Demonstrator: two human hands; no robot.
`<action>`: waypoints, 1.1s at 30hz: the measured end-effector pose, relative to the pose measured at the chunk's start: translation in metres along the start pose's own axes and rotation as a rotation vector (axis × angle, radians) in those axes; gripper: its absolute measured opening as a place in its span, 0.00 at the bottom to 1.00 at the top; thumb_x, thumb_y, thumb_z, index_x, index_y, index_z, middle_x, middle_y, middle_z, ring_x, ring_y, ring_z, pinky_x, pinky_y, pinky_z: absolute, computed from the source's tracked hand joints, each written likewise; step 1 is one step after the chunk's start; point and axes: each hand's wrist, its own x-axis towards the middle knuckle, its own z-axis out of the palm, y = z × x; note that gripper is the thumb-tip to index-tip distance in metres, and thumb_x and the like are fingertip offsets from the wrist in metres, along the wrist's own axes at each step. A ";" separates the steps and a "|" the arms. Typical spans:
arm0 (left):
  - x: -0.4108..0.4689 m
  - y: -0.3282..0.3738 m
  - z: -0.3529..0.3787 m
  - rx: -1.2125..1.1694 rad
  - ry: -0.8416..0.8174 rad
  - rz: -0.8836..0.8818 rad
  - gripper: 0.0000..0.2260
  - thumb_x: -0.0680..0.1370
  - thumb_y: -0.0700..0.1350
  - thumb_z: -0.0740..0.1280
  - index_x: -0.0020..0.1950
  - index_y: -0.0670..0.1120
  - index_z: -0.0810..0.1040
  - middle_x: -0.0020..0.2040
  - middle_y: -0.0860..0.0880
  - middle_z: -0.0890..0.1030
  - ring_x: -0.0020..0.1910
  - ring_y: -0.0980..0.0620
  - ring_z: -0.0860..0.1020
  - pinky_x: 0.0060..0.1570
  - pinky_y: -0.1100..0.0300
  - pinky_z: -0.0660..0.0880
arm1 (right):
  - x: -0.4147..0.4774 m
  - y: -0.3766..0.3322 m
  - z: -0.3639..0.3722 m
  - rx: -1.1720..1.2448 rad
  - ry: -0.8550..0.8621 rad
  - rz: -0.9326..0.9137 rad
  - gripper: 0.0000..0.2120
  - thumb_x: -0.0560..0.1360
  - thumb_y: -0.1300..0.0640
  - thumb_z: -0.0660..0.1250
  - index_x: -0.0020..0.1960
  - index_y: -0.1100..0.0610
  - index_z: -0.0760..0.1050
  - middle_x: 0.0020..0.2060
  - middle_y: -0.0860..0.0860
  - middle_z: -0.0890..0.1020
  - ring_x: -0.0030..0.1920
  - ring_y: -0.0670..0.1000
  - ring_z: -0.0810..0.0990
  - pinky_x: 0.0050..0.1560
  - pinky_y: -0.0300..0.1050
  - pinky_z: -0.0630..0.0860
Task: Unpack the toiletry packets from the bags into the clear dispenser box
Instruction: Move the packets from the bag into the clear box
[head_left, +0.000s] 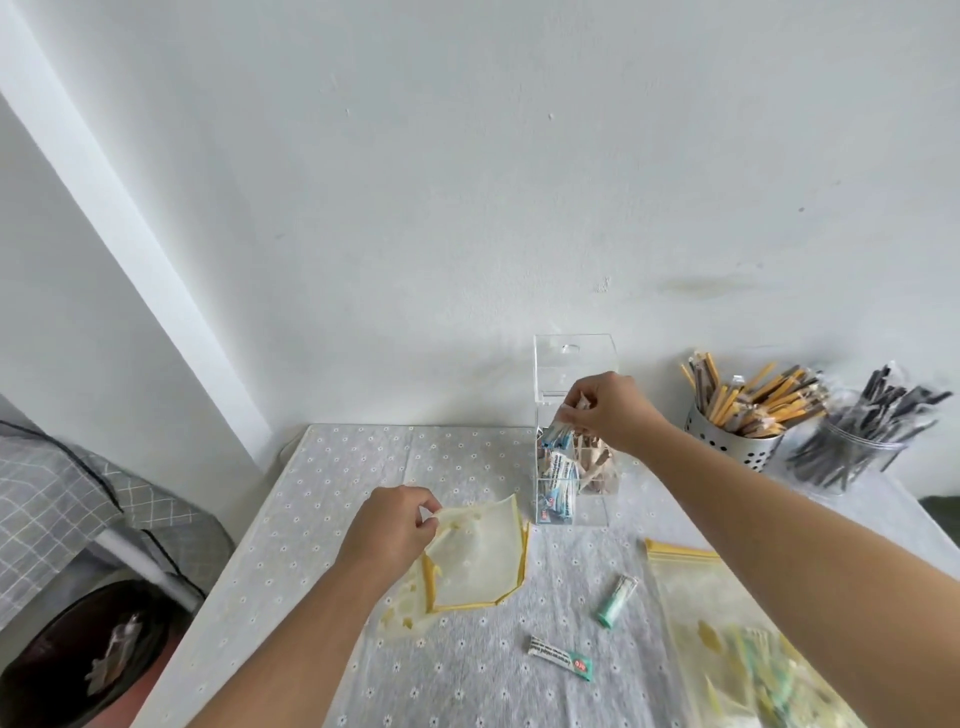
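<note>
- Head camera view looking down on a table (467, 691) covered with a pale grey cloth printed with small white daisies, pushed against a plain white wall.
- Left hand (387, 525) pinches the top edge of a flat, limp plastic bag (480, 553), thumb and fingers closed on the film. This bag is cloudy and see-through with a yellow zip strip, and looks empty.
- Right hand (608, 410) is at the open top of the clear dispenser box (574, 364), fingertips curled together on a small packet (563, 428). Much of that packet is hidden by the fingers.
- That box is a tall, hard, square-cornered tower of clear plastic near the back of the table, its lid tilted up behind the hand.
- Inside it, blue-and-white packets (558, 480) are piled on the left and beige-brown ones (597, 462) on the right.
- Two loose packets lie on the cloth near the front: a slim mint-green one (615, 603) and a white one with a green end (561, 659).
- A second zip bag (727, 618) lies at the right, under the right forearm, with green packets showing through its film.
- Far right, a perforated metal cup (727, 441) holds yellow wrapped sticks; a clear jar (852, 454) beside it holds dark ones.
- Lower left, beside the table, a dark round bin (78, 660) sits under grey checked fabric (52, 493).
</note>
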 end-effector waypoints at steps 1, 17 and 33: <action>0.001 -0.001 0.000 0.000 0.001 0.003 0.06 0.75 0.44 0.68 0.50 0.50 0.82 0.29 0.55 0.75 0.31 0.55 0.77 0.30 0.68 0.67 | 0.004 0.003 0.002 -0.045 -0.008 0.004 0.06 0.71 0.58 0.72 0.42 0.62 0.82 0.31 0.54 0.79 0.31 0.49 0.76 0.32 0.40 0.73; 0.008 -0.002 0.009 -0.047 -0.039 0.025 0.07 0.75 0.44 0.68 0.51 0.51 0.82 0.28 0.54 0.76 0.31 0.54 0.79 0.37 0.62 0.75 | 0.034 0.031 0.062 -0.512 -0.346 -0.038 0.09 0.73 0.63 0.66 0.51 0.58 0.83 0.51 0.53 0.84 0.53 0.53 0.81 0.53 0.47 0.79; 0.009 -0.002 0.013 -0.061 -0.033 0.036 0.08 0.75 0.44 0.68 0.53 0.51 0.82 0.28 0.56 0.75 0.30 0.57 0.76 0.37 0.63 0.75 | 0.041 0.043 0.065 -0.604 -0.365 -0.079 0.11 0.72 0.58 0.70 0.54 0.49 0.81 0.50 0.46 0.85 0.54 0.48 0.80 0.65 0.48 0.65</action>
